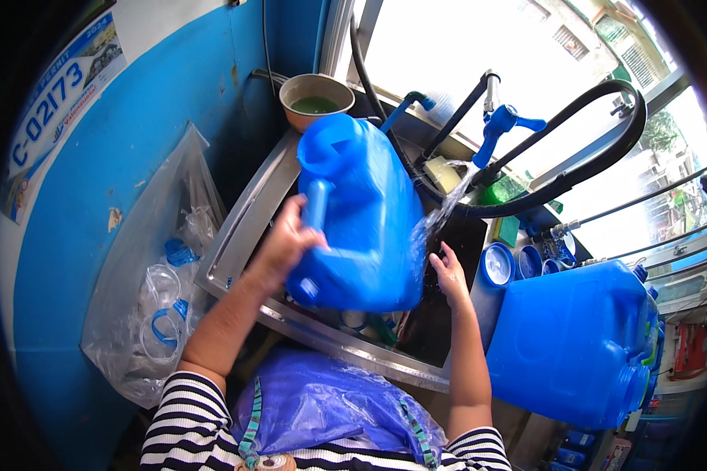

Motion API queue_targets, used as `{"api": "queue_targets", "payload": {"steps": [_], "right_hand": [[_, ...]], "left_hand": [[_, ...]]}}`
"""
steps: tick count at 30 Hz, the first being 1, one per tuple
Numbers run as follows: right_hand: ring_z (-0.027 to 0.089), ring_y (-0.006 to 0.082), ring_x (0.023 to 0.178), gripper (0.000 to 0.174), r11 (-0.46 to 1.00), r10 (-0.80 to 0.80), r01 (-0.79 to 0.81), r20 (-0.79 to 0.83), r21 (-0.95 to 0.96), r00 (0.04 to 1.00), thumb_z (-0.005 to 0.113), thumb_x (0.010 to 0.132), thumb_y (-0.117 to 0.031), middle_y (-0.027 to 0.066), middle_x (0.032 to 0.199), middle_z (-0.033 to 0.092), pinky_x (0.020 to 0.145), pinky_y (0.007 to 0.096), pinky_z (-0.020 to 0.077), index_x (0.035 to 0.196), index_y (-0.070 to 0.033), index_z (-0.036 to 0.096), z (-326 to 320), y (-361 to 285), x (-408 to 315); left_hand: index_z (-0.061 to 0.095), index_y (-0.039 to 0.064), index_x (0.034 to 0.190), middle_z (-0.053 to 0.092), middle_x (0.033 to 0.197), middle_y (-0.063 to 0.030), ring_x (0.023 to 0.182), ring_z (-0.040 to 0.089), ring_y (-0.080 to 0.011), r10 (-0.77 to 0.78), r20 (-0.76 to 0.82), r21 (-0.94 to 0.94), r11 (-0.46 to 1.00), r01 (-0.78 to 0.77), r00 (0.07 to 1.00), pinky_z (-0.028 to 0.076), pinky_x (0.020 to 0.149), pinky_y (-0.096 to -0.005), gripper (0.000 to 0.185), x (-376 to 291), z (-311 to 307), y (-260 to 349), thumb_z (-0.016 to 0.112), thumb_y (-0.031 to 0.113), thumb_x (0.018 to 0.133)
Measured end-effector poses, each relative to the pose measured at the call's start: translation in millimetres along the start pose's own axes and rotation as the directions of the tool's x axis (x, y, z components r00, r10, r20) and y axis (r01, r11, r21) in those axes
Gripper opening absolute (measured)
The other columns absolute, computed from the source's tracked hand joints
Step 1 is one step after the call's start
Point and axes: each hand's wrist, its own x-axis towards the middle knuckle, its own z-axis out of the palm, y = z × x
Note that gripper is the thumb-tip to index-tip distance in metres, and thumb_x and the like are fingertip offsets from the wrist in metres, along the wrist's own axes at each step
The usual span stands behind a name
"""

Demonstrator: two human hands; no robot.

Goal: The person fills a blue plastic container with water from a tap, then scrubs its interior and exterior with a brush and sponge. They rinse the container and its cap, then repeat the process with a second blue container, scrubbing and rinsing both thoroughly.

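Note:
A blue plastic water jug (365,218) is tilted over the steel sink (353,347), its wide mouth towards the upper left. My left hand (294,235) grips its handle. To the right of the jug is my right hand (448,268), fingers apart, touching nothing that I can make out. Water runs from the blue-handled faucet (498,132) down onto the jug's right side, and the stream partly hides that side.
A pot with green liquid (315,106) stands behind the sink. Blue caps (498,265), a sponge (506,231) and another large blue jug (560,341) are on the right. A black hose (565,182) loops by the window. A clear plastic bag (153,294) hangs at the left wall.

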Motion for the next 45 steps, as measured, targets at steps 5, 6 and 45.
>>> {"api": "queue_targets", "payload": {"steps": [5, 6, 45], "right_hand": [[0.062, 0.024, 0.061, 0.03, 0.951, -0.304, 0.31, 0.206, -0.001, 0.93, 0.068, 0.087, -0.029, 0.0143, 0.071, 0.065, 0.059, 0.0365, 0.0486, 0.082, 0.0, 0.068, 29.9, -99.6, -79.3], [0.065, 0.0235, 0.067, 0.034, 0.951, -0.233, 0.283, 0.314, -0.122, 0.92, 0.07, 0.085, -0.034, 0.0181, 0.079, 0.067, 0.063, 0.034, 0.05, 0.093, 0.0, 0.069, 36.1, -108.5, -92.8], [0.064, 0.0274, 0.063, 0.041, 0.691, -0.532, 0.604, 0.286, -0.397, 0.797, 0.073, 0.058, -0.009, 0.0113, 0.076, 0.064, 0.056, 0.036, 0.0508, 0.095, -0.001, 0.06, -86.1, -150.8, -237.6]], "left_hand": [[0.04, 0.0, 0.124, 0.067, 0.091, -0.0173, 0.079, 0.068, -0.029, 0.101, 0.124, 0.418, 0.897, -0.144, 0.987, 0.052, 0.074, -0.0389, 0.065, -54.5, 57.8, -63.9, 0.076, 0.016, 0.072], [0.04, 0.001, 0.124, 0.067, 0.095, -0.0211, 0.082, 0.068, -0.0334, 0.093, 0.173, 0.524, 0.834, -0.172, 0.98, 0.051, 0.075, -0.042, 0.066, -56.1, 61.1, -61.7, 0.077, 0.019, 0.073], [0.057, -0.007, 0.113, 0.052, 0.13, -0.0187, 0.113, 0.056, -0.0211, 0.419, 0.004, -0.117, 0.902, -0.415, 0.908, 0.046, 0.097, -0.0314, 0.035, 84.1, 9.7, -82.0, 0.066, 0.013, 0.085]]}}
